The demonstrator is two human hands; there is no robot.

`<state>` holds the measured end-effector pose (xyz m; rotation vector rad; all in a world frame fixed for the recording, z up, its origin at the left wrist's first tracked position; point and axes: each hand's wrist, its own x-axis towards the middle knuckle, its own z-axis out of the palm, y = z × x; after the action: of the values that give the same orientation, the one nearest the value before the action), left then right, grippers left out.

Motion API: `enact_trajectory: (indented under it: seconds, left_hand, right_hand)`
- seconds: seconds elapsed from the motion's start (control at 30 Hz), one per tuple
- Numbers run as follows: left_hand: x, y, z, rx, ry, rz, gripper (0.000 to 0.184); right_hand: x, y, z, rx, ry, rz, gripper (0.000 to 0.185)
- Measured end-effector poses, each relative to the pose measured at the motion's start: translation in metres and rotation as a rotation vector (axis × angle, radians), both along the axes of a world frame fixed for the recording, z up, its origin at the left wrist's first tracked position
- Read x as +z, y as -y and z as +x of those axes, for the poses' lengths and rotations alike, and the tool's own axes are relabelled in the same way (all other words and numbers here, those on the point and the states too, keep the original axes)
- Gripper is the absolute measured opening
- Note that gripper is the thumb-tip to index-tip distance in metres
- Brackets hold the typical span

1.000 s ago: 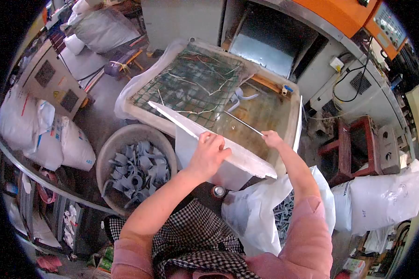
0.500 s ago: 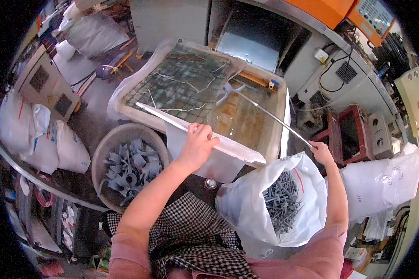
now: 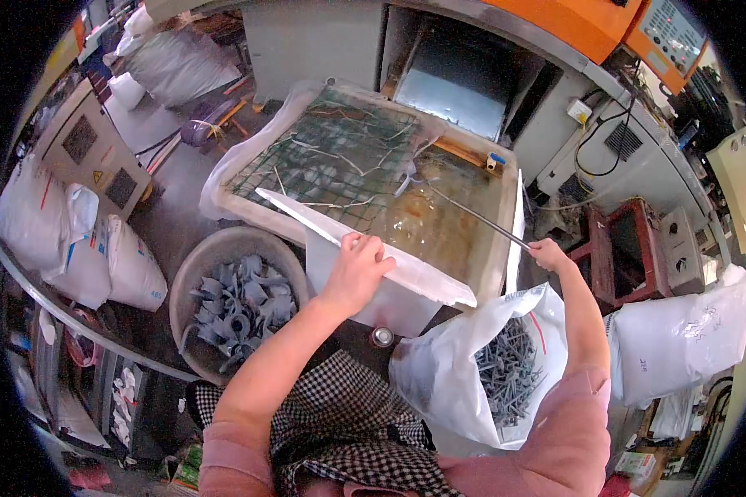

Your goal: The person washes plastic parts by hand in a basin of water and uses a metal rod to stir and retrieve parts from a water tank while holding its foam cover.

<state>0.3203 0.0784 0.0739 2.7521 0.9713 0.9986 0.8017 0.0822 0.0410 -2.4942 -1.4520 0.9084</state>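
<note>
My left hand (image 3: pixel 356 269) is closed over the upper edge of a white board (image 3: pixel 419 277) leaning against the near side of a water tank (image 3: pixel 253 214). My right hand (image 3: pixel 549 255) grips a thin metal rod (image 3: pixel 481 217) that slants down to the left into the tank. At the rod's far end a pale grey piece (image 3: pixel 406 176) shows at the water, beside a green net (image 3: pixel 340 137); its shape is partly hidden. Below my right arm stands an open white sack (image 3: pixel 439 377) full of thin grey plastic parts (image 3: pixel 510 373).
Left of my left arm is a round tub (image 3: pixel 182 298) holding curved grey parts (image 3: pixel 240 311). A small can (image 3: pixel 381 336) stands below the board. Stuffed white bags (image 3: pixel 680 340) lie at right, and a machine opening (image 3: pixel 456 79) is behind the tank.
The rod's far end has dropped from above the tank to the water, with the grey piece lower. My right hand has moved slightly left; my left hand stays on the board.
</note>
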Motion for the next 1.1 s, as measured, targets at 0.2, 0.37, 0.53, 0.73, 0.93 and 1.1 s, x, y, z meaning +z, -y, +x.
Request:
enact_trajectory:
  seconds: [0.2,0.37,0.53,0.73,0.93,1.1]
  left_hand:
    - [-0.005,-0.006,0.004,-0.057,0.093,0.034,0.015]
    - [-0.009,-0.013,0.003,-0.067,0.101,0.041,0.013]
    - [-0.01,-0.017,0.002,-0.044,0.067,0.015,0.011]
    - [-0.01,-0.024,-0.001,-0.052,0.04,-0.002,0.012]
    - [-0.009,-0.023,-0.01,-0.081,0.045,-0.096,0.011]
    - [-0.011,-0.021,-0.008,-0.095,0.082,-0.029,0.013]
  right_hand:
    - [-0.07,-0.01,-0.002,0.011,-0.209,0.142,0.019]
    - [-0.118,-0.057,-0.011,-0.024,-0.336,0.108,0.023]
    - [-0.13,-0.107,-0.07,-0.013,-0.357,0.135,0.02]
    - [-0.157,-0.157,-0.127,-0.126,-0.531,0.062,0.017]
    - [-0.176,-0.148,-0.11,-0.013,-0.398,0.104,0.02]
    - [-0.143,-0.128,-0.123,-0.114,-0.477,0.073,0.025]
